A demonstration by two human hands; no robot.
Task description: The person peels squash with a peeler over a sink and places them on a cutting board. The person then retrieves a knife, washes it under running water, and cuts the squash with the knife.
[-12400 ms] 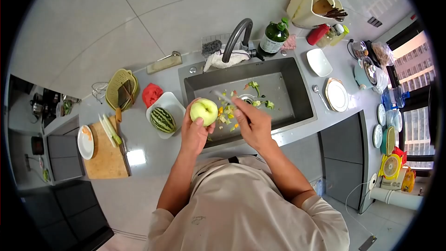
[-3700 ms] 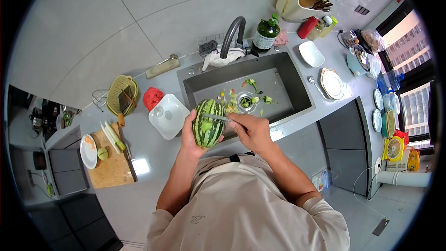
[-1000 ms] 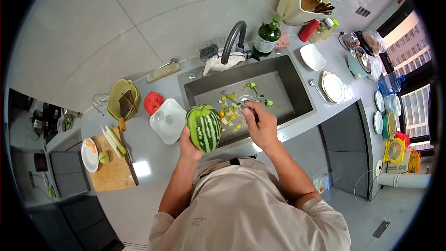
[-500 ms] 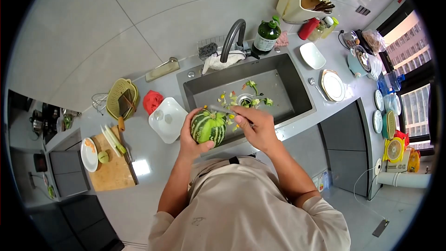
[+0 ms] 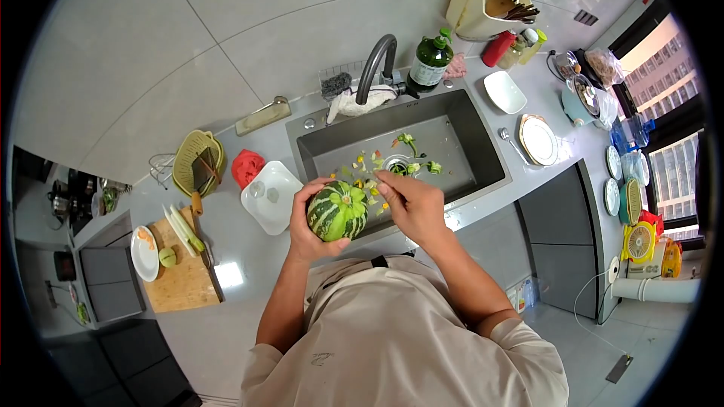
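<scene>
My left hand (image 5: 306,227) is wrapped around the left side and underside of a round squash (image 5: 337,213), dark green with pale green stripes. The squash is held up above the sink's front edge, its pale lobed end facing up. Just to its right, my right hand (image 5: 411,207) is closed, thumb and fingers together, on a slim knife-like grey tool. That tool is almost wholly hidden by the fingers now. Behind the hands, the grey sink (image 5: 471,132) holds scattered green, yellow and orange scraps (image 5: 407,141) around its drain.
A black faucet (image 5: 381,60) arches over the sink. Left of the sink stand a white dish (image 5: 268,211) and a cutting board (image 5: 185,290) with a knife and vegetable stalks. A soap bottle (image 5: 431,60), square bowl (image 5: 505,92) and plate (image 5: 538,140) are behind and right.
The grey tool, which reached over the top of the squash, has drawn back into my right hand. The squash has tipped slightly, showing more of its lobed end.
</scene>
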